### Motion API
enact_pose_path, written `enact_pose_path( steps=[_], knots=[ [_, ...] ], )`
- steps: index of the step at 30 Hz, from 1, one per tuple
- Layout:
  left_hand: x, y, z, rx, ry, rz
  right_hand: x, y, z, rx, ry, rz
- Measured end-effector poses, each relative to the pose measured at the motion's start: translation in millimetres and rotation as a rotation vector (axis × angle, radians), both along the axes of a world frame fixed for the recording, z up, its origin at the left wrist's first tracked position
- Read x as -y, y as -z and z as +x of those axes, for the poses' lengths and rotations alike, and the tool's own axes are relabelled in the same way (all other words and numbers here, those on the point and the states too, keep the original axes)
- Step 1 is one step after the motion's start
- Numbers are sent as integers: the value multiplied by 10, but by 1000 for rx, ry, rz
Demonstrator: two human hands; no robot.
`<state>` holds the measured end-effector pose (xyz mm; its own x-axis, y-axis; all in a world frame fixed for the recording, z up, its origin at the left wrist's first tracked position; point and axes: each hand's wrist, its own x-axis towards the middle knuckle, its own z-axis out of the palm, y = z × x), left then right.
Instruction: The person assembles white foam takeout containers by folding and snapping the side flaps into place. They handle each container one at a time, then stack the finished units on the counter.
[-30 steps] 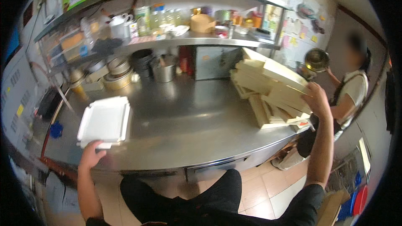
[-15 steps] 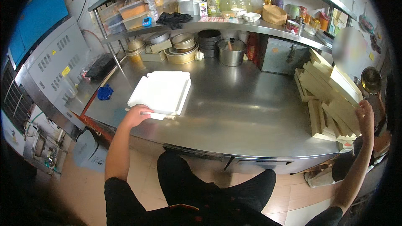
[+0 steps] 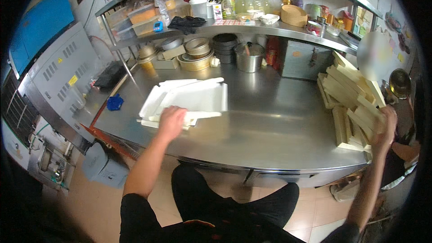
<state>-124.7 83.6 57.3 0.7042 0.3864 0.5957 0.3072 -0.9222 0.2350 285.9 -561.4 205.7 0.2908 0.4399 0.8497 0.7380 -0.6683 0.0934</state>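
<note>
A shallow white cardboard tray (image 3: 202, 99) with raised sides lies at the left of the metal worktop, tilted a little over flat white cardboard sheets (image 3: 153, 123). My left hand (image 3: 172, 121) is closed on its near side. At the far right, a leaning pile of cream cardboard trays (image 3: 340, 87) stands at the worktop's end. My right hand (image 3: 384, 126) is curled at the near end of an upper cream tray (image 3: 368, 107) of that pile. Slight blur and the hand itself hide the fingertips there.
Behind stand round cake tins (image 3: 197, 58), a lidded steel pot (image 3: 249, 57) and a grey metal box (image 3: 306, 60). A shelf (image 3: 216, 28) with bottles and tubs runs above. A crumpled blue cloth (image 3: 115, 102) lies at left. Another person (image 3: 407, 153) is at the right edge.
My left hand has moved right and is now on the near side of the opened-up white tray, which was flat before. My right hand has shifted slightly down and left at the pile.
</note>
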Motion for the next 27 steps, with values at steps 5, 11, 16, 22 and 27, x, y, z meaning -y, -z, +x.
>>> enact_pose_path(
  steps=[5,11,16,22,27],
  knots=[
    [1453,438,850,-163,331,-49,-1229,1446,-578,-359,-399,-64],
    [2120,444,1152,-343,527,-349,-2179,1861,-1451,-682,-675,-578],
    [1840,770,1017,-113,568,-55,-1980,1751,-1286,-507,-640,-419],
    [1767,788,822,-32,473,-57,-1616,-36,-805,-179,-174,-132],
    [1927,783,965,-34,518,-106,-418,-1348,958,-474,577,-62]
  ],
)
